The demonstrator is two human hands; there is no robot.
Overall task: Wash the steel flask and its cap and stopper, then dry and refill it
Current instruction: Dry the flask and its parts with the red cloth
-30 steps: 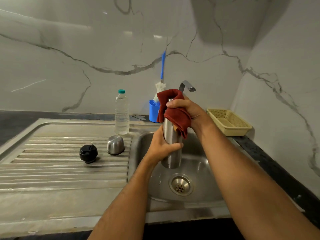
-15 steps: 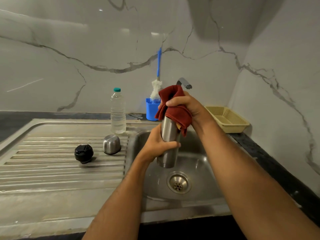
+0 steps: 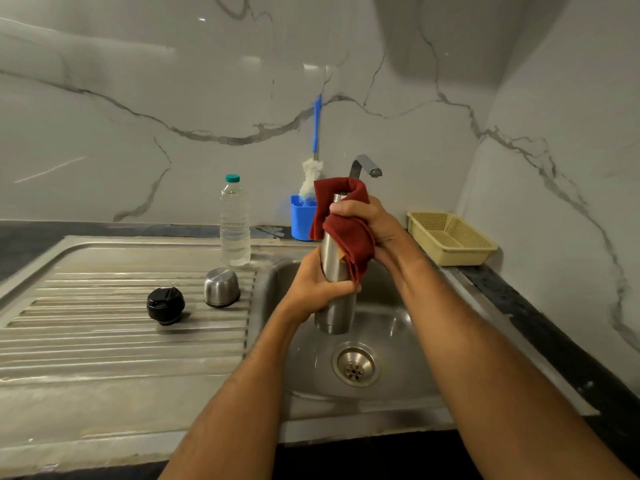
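We have the steel flask (image 3: pixel 334 306) upright over the sink (image 3: pixel 391 341), its base hanging just above the drain (image 3: pixel 356 364), and compared with a second ago very little has shifted: our left hand (image 3: pixel 317 289) is still wrapped around the lower half of the body, and our right hand (image 3: pixel 367 221) still clamps the red cloth (image 3: pixel 349 233) against the upper half. The small difference we can make out is that the cloth sits bunched a touch more over the neck, folded across the open mouth, with the right-hand fingers curled over it near the top; whether the flask has been turned inside the cloth we cannot tell. We read this as the drying step in progress, working around the shoulder and rim, with the outside of the lower body left bare in the left hand's grip. The steel cap (image 3: pixel 221 287) stands dome-up on the ribbed draining board (image 3: pixel 104 341) of the desk, and the black stopper (image 3: pixel 165 305) sits just beside it to the left, both apart from our hands. Since neither is on the flask, we judge that the washing is behind us and that refilling and closing are yet to come. The water bottle (image 3: pixel 234 223) stands behind the cap with its green lid on, a likely source for the refill. The tap (image 3: pixel 365 166) shows no stream, and the bottle brush (image 3: pixel 313 168) rests in its blue holder (image 3: pixel 302 220) behind the flask. A yellow basket (image 3: pixel 450 242) sits at the right of the sink.
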